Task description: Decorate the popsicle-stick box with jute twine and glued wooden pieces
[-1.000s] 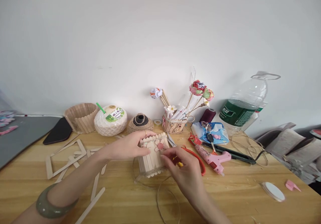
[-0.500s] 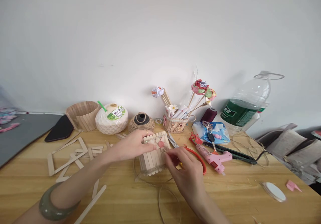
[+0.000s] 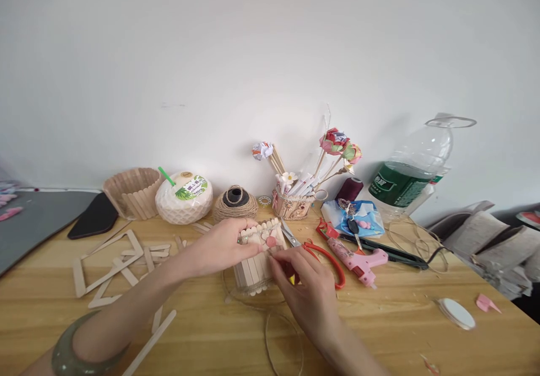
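Sticks, pale wooden craft ones standing side by side, are forming the small round holder that is sitting near the middle of the light wooden table. It is standing upright with its open mouth pointing at the ceiling, its long axis running vertically, though it is leaning slightly away from me. A small pink flower decoration is showing on its front, just below the scalloped rim.

The left hand is wrapping over the top left of the holder, fingers curled around the rim and gripping it. The right hand is closing its fingertips into a narrow pinch right at the flower; whether anything is caught between them I cannot tell. A green jade bangle is sitting on the left wrist.

Behind the hands a large clear plastic bottle with a green label is lying tilted at the right. A pink hot-glue gun is lying just right of the orange-handled scissors, which are lying beside the right hand. A ball of brown jute twine is resting just behind the holder, and a thin strand of twine is looping on the table before it.
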A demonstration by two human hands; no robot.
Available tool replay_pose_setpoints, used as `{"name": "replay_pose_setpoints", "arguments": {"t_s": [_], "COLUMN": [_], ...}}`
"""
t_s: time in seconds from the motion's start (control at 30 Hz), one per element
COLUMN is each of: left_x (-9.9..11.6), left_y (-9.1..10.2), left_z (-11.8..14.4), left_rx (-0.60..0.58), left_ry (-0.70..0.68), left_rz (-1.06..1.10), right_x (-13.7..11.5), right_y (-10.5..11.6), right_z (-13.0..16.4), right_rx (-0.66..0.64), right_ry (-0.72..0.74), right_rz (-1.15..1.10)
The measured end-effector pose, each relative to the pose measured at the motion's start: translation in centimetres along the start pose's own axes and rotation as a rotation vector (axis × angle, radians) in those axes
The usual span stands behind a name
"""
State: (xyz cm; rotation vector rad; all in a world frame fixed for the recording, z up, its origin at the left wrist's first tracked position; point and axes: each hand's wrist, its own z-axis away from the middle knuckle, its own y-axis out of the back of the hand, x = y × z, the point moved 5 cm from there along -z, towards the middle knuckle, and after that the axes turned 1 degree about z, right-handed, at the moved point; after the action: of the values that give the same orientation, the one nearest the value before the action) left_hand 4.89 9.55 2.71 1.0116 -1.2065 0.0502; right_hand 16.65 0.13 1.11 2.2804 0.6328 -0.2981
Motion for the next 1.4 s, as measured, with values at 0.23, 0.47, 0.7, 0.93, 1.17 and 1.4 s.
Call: {"name": "replay_pose_setpoints", "arguments": {"t_s": [0.23,0.47,0.7,0.93,1.17,1.4], "left_x": [0.4,0.6,0.0,-0.9,-0.7,-0.7], "left_y": [-0.2,-0.5,0.1,0.4,0.2,0.5], "left_z": [0.1,0.3,0.2,-0.1,-0.4,-0.5], "left_rx": [0.06,0.122,0.081,-0.071,-0.032,-0.059], "left_ry": [0.039,0.109,0.102,0.055,0.025,-0.01], "left_rz": [-0.056,-0.101,-0.166,-0.009,0.078,0.073], "right_x": [-0.3,-0.1,0.6,1.0,2.1,2.3], "right_y": [0.0,0.2,0.3,0.4,-0.1,0.6], "right_z": [-0.2,-0.2,-0.1,-0.2,-0.2,-0.5], "right_rx": [-0.011,0.004,0.001,0.036,0.006,0.04], "right_ry": [0.003,-0.082,-0.13,-0.148,-0.301,-0.34], "right_rz": [-0.051,-0.12,-0.114,-0.235,-0.368,-0.382]}}
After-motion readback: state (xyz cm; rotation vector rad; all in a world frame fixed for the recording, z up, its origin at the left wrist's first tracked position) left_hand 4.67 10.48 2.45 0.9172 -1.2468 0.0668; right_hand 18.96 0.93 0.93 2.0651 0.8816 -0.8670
